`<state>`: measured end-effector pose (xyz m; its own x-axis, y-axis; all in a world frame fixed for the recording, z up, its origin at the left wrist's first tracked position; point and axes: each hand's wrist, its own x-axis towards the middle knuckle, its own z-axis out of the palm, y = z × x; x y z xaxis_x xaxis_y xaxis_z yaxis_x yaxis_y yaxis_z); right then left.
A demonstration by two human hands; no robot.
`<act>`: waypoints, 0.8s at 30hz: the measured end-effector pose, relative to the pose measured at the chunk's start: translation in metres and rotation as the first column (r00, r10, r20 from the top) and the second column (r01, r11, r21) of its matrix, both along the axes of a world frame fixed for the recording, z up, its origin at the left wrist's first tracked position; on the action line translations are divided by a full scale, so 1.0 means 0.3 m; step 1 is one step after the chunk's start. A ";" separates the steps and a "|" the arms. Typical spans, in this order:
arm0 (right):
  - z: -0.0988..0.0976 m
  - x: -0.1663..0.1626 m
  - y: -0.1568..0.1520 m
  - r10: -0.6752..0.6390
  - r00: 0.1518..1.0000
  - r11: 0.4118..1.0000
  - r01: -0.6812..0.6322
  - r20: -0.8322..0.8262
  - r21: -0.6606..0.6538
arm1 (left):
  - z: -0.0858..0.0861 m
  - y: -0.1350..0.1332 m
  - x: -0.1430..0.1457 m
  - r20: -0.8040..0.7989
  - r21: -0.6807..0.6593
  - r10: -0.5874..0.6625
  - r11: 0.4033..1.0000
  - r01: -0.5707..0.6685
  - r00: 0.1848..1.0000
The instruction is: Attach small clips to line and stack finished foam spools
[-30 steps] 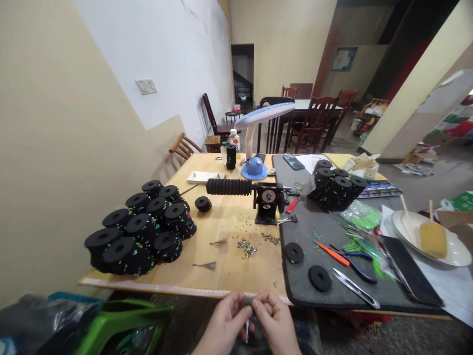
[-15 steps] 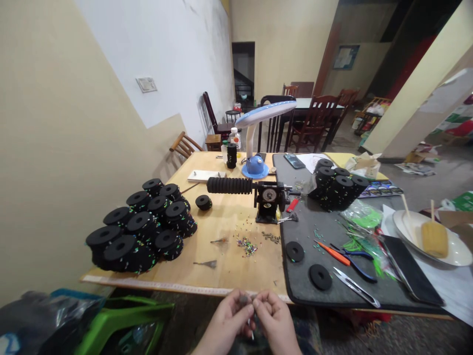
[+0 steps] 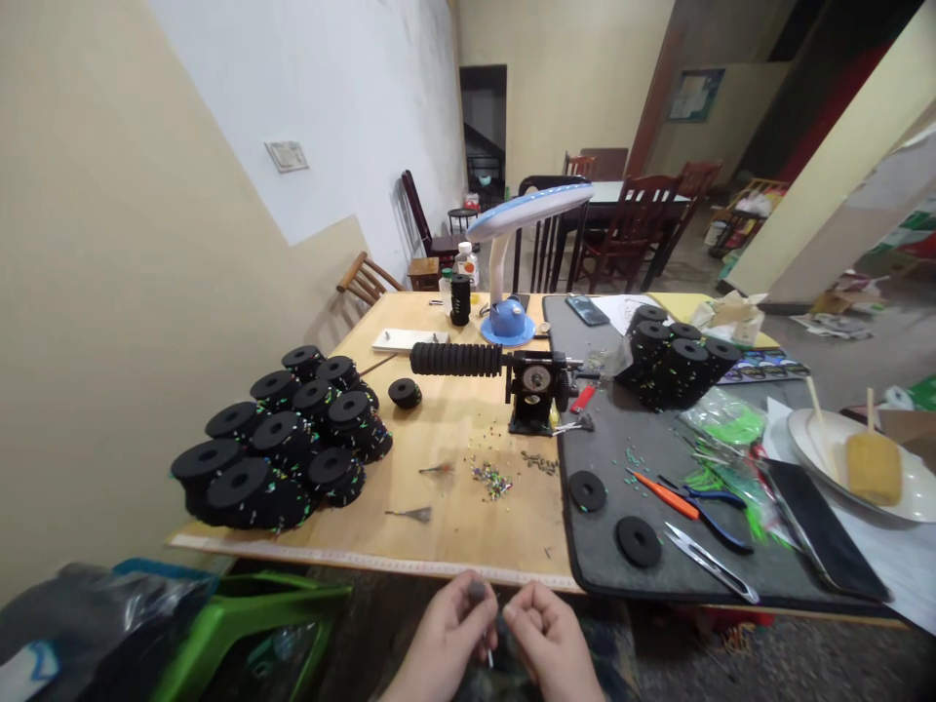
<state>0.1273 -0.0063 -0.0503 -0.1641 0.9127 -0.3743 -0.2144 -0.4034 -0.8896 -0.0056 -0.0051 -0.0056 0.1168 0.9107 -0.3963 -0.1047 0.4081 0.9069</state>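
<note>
My left hand (image 3: 448,639) and my right hand (image 3: 550,639) are close together below the front edge of the wooden table (image 3: 468,526). Both are closed in a pinch. The left fingertips hold a small dark grey piece (image 3: 477,590); a thin pale strand (image 3: 488,651) hangs between the hands. What the right fingers grip is too small to name. On the table ahead lie a pile of tiny coloured beads (image 3: 491,479) and a black winding machine (image 3: 537,392) with a ribbed foam roller (image 3: 454,359).
Stacks of black foam discs (image 3: 282,453) sit at the left, more (image 3: 669,363) at the back right. On the grey mat (image 3: 643,585): two loose discs (image 3: 638,541), pliers (image 3: 691,499), snips (image 3: 713,565). Also a blue desk lamp (image 3: 512,253), a plate with corn (image 3: 870,466) and a green stool (image 3: 241,624).
The hands have drawn slightly apart and the left fingertips have lifted the small dark piece a little. The view has shifted slightly.
</note>
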 end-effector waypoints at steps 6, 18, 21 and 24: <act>0.007 0.004 -0.005 0.071 0.997 0.997 -0.072 -0.036 -0.026 | 0.014 -0.003 0.004 -0.044 0.039 0.042 0.998 -0.040 0.998; 0.019 0.001 -0.008 0.116 0.993 0.992 -0.117 -0.039 -0.042 | 0.009 -0.012 0.001 -0.079 0.066 0.033 0.997 -0.028 0.996; 0.018 0.002 -0.008 0.125 0.991 0.991 -0.127 -0.051 -0.044 | 0.004 -0.014 0.000 -0.075 0.065 0.027 0.998 -0.022 0.997; 0.018 0.004 -0.005 0.119 0.990 0.991 -0.123 -0.069 -0.053 | -0.007 -0.017 -0.003 -0.081 0.074 0.015 0.997 -0.009 0.997</act>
